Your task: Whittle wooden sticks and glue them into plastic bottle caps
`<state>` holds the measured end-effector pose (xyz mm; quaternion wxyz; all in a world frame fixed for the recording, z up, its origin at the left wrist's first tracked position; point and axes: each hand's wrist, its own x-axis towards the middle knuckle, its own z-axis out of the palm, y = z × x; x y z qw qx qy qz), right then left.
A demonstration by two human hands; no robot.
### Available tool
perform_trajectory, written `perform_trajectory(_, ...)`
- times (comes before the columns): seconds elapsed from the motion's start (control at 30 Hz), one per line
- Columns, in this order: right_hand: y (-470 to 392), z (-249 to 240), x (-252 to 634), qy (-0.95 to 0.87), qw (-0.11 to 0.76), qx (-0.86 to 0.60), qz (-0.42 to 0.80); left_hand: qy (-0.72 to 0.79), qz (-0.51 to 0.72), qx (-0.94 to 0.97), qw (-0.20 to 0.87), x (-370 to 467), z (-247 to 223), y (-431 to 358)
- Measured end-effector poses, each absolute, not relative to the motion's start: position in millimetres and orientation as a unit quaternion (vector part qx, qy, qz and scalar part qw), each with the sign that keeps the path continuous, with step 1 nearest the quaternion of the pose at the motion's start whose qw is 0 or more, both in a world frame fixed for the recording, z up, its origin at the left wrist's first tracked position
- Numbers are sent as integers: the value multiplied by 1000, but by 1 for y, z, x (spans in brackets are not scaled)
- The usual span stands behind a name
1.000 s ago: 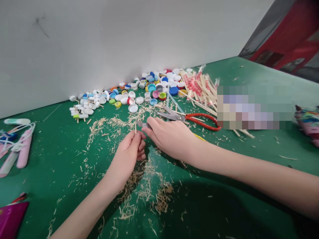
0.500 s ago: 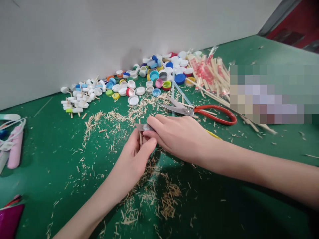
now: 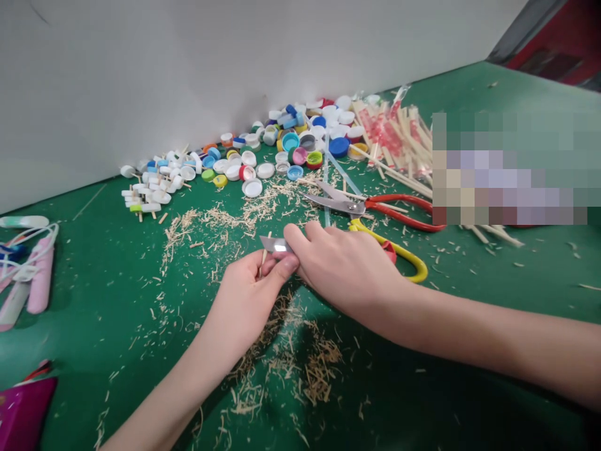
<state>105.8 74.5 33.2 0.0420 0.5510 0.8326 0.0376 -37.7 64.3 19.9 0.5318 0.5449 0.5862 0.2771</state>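
Note:
My left hand [image 3: 253, 282] pinches a short thin wooden stick [image 3: 263, 257], upright between thumb and fingers. In my right hand [image 3: 340, 263] is a knife whose metal blade [image 3: 277, 245] points left and lies across the stick near its top. The knife's handle is hidden inside my fist. My left thumb is close to the blade's base. Pale wood shavings [image 3: 251, 213] are scattered beyond my hands, and darker ones [image 3: 322, 369] lie below them on the green tabletop [image 3: 122, 282].
Red-handled scissors [image 3: 399, 203] and yellow-handled scissors [image 3: 417, 266] lie beyond my right hand. Bottle caps [image 3: 291, 143] are piled by the wall, beside wrapped chopsticks [image 3: 394, 141]. Capped stick pieces [image 3: 150, 194], a pink tool [image 3: 41, 275] and a magenta pouch [image 3: 25, 413] are leftward.
Both hands have shifted slightly, the right one lower, uncovering the yellow-handled scissors. More of the blade shows. The view has shifted a little, and the stick is still held.

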Motion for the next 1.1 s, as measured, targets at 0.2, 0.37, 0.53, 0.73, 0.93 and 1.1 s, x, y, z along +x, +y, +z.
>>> perform_trajectory(0.2,77,26,104,801,58,594,52,623,269,554,482,-33,20,61)
perform_trajectory(0.37,82,32,111,785,52,613,73,645,244,559,460,-33,25,60)
perform_trajectory(0.53,80,39,112,818,32,572,52,619,264,507,539,-34,18,61)
perform_trajectory(0.73,81,42,112,843,10,537,4,597,293,482,570,-31,21,56)
perform_trajectory(0.93,81,44,111,855,16,519,-20,575,318,500,564,-32,31,53)
perform_trajectory(1.1,81,46,114,855,19,517,-43,583,309,550,512,-31,26,53)
